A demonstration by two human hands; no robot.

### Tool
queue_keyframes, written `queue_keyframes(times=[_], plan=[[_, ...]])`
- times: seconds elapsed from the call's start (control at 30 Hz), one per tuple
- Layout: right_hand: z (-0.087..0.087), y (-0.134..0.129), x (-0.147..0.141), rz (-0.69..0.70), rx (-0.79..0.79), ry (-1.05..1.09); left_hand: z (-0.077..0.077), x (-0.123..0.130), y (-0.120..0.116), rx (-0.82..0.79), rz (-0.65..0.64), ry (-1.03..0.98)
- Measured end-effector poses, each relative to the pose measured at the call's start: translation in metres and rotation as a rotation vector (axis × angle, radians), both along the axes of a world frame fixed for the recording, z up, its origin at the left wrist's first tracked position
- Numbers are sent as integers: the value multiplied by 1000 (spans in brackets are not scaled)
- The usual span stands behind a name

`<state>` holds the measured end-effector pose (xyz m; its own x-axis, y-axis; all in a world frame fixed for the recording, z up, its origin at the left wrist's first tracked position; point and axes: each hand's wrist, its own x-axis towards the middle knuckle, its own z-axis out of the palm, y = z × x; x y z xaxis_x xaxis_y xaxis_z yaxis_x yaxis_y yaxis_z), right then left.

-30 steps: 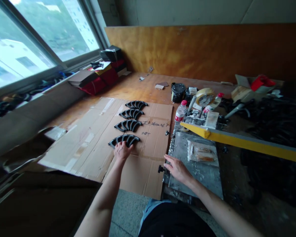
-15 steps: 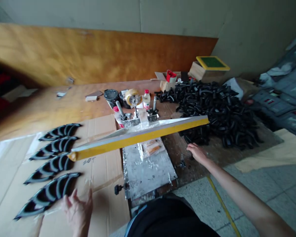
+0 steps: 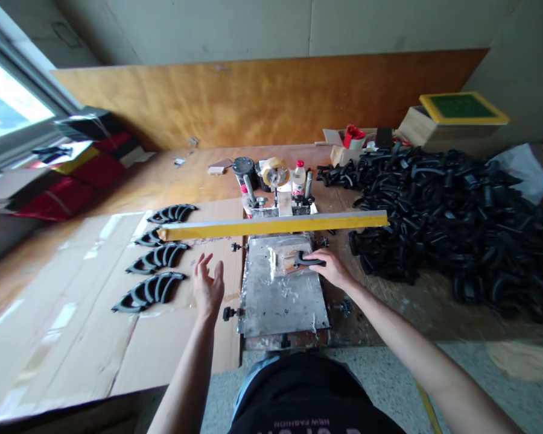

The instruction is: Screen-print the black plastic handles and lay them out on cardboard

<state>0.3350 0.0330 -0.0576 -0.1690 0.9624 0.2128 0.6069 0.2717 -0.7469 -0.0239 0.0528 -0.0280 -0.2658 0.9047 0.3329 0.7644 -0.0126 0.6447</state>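
Note:
My right hand (image 3: 332,269) grips one end of a small curved black plastic piece (image 3: 308,261) over the clear-and-brown block (image 3: 280,260) on the scuffed metal plate (image 3: 276,310). I cannot tell whether the piece rests on the block. My left hand (image 3: 208,286) is empty, fingers apart, above the cardboard (image 3: 163,343) left of the plate. Beyond both hands, a long bar with a yellow front face (image 3: 271,228) spans the plate, in front of a clamp fixture (image 3: 285,208). Several rows of similar black pieces (image 3: 151,292) lie on the cardboard.
A large heap of black pieces (image 3: 434,223) covers the right of the table. Behind the bar stand a black tub (image 3: 243,167), a tape roll (image 3: 275,173) and a red-capped bottle (image 3: 298,179). A green-topped yellow frame (image 3: 464,108) lies on a box. Black knobs (image 3: 228,313) jut from the plate's sides.
My right hand has moved left from the heap's edge to the plate, now visibly holding a black piece. My left hand has moved away from the rows towards the plate. The view has turned left.

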Motion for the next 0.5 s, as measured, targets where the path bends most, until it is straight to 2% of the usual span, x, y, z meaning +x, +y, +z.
queue_keyframes(times=[0.07, 0.13, 0.23, 0.3, 0.4, 0.5], plan=[[-5, 18, -27, 55, 36, -40, 19, 15, 8, 108, -60, -144], [-13, 27, -45, 51, 49, -102, 39, 26, 14, 203, -84, -256], [-19, 27, -56, 64, 82, -230, 68, 34, 20, 273, -79, -364], [-16, 22, -59, 83, 93, -329, 87, 38, 23, 307, -104, -446], [-6, 20, -68, 105, 102, -402, 110, 48, 28, 302, -171, -555], [0, 25, -81, 229, 106, -377, 119, 57, 29, 189, -243, -617]])
